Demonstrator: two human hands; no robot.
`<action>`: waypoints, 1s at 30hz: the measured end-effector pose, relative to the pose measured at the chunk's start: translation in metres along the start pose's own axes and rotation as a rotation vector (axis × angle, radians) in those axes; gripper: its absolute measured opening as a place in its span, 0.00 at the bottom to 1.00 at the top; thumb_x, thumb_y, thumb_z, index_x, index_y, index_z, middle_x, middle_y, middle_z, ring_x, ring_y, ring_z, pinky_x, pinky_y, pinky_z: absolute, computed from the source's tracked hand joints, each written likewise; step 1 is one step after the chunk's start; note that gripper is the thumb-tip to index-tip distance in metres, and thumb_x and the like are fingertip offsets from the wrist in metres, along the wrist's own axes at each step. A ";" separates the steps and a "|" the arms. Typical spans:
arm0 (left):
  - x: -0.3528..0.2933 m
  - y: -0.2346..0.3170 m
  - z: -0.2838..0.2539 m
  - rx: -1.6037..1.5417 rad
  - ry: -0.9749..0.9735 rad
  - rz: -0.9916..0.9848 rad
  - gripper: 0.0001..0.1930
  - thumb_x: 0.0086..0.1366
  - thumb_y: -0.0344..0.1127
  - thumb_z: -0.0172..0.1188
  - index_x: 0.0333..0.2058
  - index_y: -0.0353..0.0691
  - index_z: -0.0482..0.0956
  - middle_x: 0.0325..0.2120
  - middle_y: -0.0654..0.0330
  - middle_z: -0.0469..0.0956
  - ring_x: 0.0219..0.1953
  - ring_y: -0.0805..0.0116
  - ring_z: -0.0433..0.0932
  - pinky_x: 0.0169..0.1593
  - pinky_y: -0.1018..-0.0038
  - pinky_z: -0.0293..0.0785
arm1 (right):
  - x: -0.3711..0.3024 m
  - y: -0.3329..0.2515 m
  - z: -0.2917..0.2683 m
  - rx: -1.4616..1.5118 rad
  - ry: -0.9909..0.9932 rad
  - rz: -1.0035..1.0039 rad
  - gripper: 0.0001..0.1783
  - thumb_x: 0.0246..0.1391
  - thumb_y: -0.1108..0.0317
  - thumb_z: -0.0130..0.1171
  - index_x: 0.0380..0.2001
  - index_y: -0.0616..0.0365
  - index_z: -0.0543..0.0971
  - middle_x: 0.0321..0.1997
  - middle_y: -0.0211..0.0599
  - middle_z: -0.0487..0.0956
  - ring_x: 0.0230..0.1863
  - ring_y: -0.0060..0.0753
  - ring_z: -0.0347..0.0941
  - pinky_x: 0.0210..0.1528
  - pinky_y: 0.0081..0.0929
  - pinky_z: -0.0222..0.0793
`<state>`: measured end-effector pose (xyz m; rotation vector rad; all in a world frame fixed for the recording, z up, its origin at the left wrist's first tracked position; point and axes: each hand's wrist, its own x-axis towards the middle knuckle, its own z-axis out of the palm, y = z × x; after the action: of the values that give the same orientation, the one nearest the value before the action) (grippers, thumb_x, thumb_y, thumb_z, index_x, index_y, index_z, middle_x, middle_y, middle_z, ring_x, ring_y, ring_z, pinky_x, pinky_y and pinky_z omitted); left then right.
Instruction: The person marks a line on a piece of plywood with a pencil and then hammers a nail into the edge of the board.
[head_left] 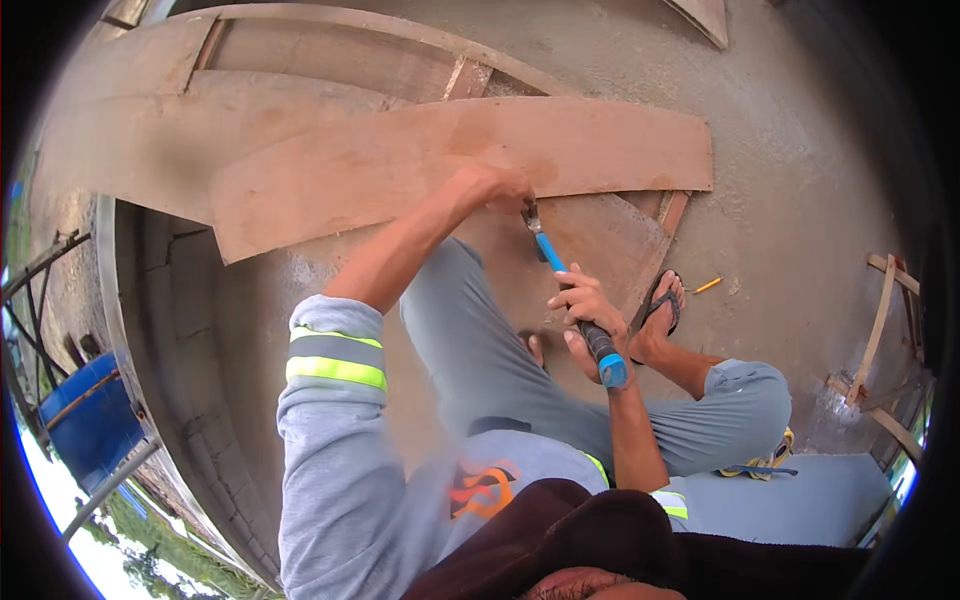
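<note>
My right hand [590, 310] is wrapped around the black grip of a hammer [548, 250] with a blue shaft and a blue butt end. The shaft slants up and left toward my left hand [500, 188]. That hand is closed, its fingers curled down beside the metal head, at the near edge of a long curved plywood strip [620, 145]. Whether those fingers grip the head or a small piece is hidden. Beneath the strip lie a larger plywood sheet [130, 130] and wooden framing [672, 212].
A yellow pencil [708, 285] lies on the concrete floor [780, 190], right of my sandalled foot [660, 305]. Curved wooden framing [400, 20] spans the far side. Wooden battens [875, 330] stand at the right; a blue drum [90, 405] is beyond the ledge at left.
</note>
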<state>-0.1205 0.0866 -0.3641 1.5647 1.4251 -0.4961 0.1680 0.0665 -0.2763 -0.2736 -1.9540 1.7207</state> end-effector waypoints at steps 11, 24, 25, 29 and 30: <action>-0.005 -0.016 0.045 0.316 0.654 0.052 0.06 0.61 0.36 0.60 0.34 0.42 0.80 0.34 0.58 0.81 0.41 0.58 0.82 0.38 0.64 0.81 | 0.003 -0.002 0.001 0.012 -0.032 0.057 0.09 0.42 0.78 0.52 0.30 0.59 0.71 0.44 0.48 0.79 0.65 0.56 0.67 0.72 0.61 0.51; 0.022 0.012 0.088 0.500 0.875 -0.214 0.10 0.62 0.40 0.57 0.32 0.40 0.81 0.28 0.61 0.80 0.39 0.61 0.79 0.34 0.64 0.75 | 0.016 0.005 0.000 0.171 0.305 0.180 0.07 0.48 0.80 0.46 0.33 0.61 0.69 0.46 0.53 0.78 0.66 0.56 0.66 0.71 0.55 0.54; 0.021 0.023 0.090 0.503 0.886 -0.240 0.10 0.61 0.40 0.57 0.31 0.40 0.82 0.28 0.61 0.80 0.39 0.60 0.79 0.34 0.63 0.75 | 0.015 0.006 -0.002 0.167 0.326 0.183 0.07 0.49 0.80 0.45 0.33 0.61 0.69 0.46 0.52 0.78 0.66 0.56 0.66 0.71 0.55 0.54; 0.022 0.030 0.100 0.643 1.100 -0.320 0.09 0.59 0.39 0.58 0.27 0.41 0.82 0.25 0.59 0.79 0.38 0.59 0.79 0.35 0.58 0.79 | 0.023 0.007 0.003 0.202 0.428 0.161 0.03 0.54 0.79 0.46 0.31 0.60 0.68 0.37 0.45 0.76 0.53 0.46 0.72 0.69 0.54 0.57; 0.018 0.021 0.101 0.531 0.998 -0.265 0.08 0.59 0.38 0.59 0.28 0.41 0.82 0.28 0.58 0.80 0.40 0.58 0.78 0.37 0.58 0.79 | 0.028 0.020 0.004 0.245 0.419 0.120 0.02 0.56 0.78 0.46 0.31 0.60 0.68 0.34 0.43 0.75 0.48 0.42 0.73 0.68 0.53 0.59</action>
<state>-0.0679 0.0152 -0.4202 2.2110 2.4123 -0.2385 0.1389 0.0802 -0.2893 -0.6163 -1.4379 1.7838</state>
